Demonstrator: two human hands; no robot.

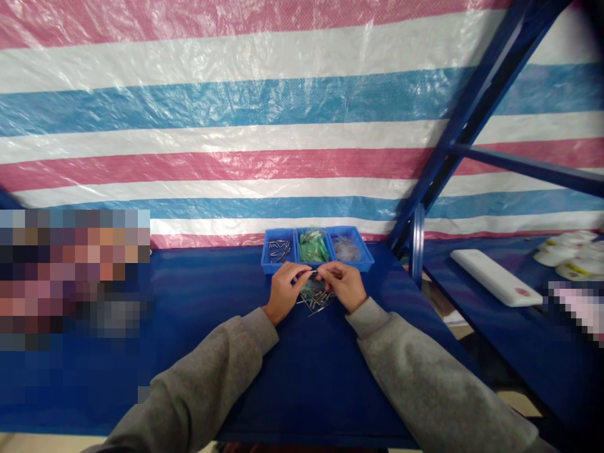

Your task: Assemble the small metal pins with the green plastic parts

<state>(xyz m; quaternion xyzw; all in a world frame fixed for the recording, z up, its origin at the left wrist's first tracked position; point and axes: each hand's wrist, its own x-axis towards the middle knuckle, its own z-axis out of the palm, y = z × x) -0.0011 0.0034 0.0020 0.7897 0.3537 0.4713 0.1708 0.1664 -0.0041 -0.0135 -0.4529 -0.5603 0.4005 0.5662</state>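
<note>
My left hand (285, 290) and my right hand (345, 284) meet just in front of the blue bins, fingertips pinched close together. Between them is a small, thin metal pin (314, 272), gripped from both sides; its exact shape is too small to make out. Directly below lies a loose pile of thin metal pins (316, 303) on the blue table (311, 377), partly covered by my fingers. Behind my hands stands a blue divided tray (279, 268): metal pins (280, 249) on the left, green plastic bags (313, 245) in the middle, clear plastic pieces (346, 248) on the right.
A striped plastic sheet (236, 157) hangs behind the table. Blue metal framing (453, 145) rises at the right. Past it, another blue table carries a white oblong box (495, 277) and several white rolls (570, 255). A blurred-out area (70, 277) covers the left.
</note>
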